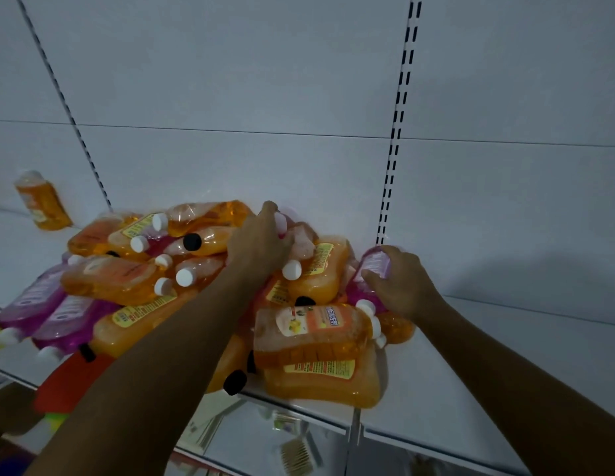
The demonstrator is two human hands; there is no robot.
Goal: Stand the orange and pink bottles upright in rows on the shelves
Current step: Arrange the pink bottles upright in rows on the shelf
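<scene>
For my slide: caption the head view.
Both hands reach into piled orange and pink plastic bottles on a white shelf.

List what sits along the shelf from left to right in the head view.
Upright orange bottle → lying pink bottles → heap of orange bottles → left hand → right hand gripping a pink bottle → bare shelf.

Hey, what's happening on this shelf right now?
A person is sorting a heap of orange and pink bottles lying jumbled on a white shelf. The left hand reaches into the top of the heap onto a pink bottle there, while the right hand grips another pink bottle at the heap's right edge. One orange bottle stands apart at far left.
</scene>
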